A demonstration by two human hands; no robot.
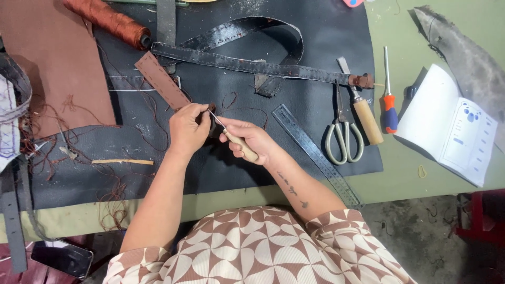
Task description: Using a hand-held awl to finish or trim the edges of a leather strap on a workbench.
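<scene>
Right hand (251, 138) grips wooden-handled awl (234, 138), tip at brown leather piece pinched by left hand (188, 128). Black mat (294, 31) beneath; scissors (343, 131), steel ruler (315, 152) just right.

Wooden-handled awl (235, 141), tip slanted up-left against small dark leather piece (212, 109) on black sheet.

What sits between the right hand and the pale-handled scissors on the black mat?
In the head view, a grey metal ruler lies diagonally between the right hand and the pale-handled scissors, flat on the black leather mat.
</scene>
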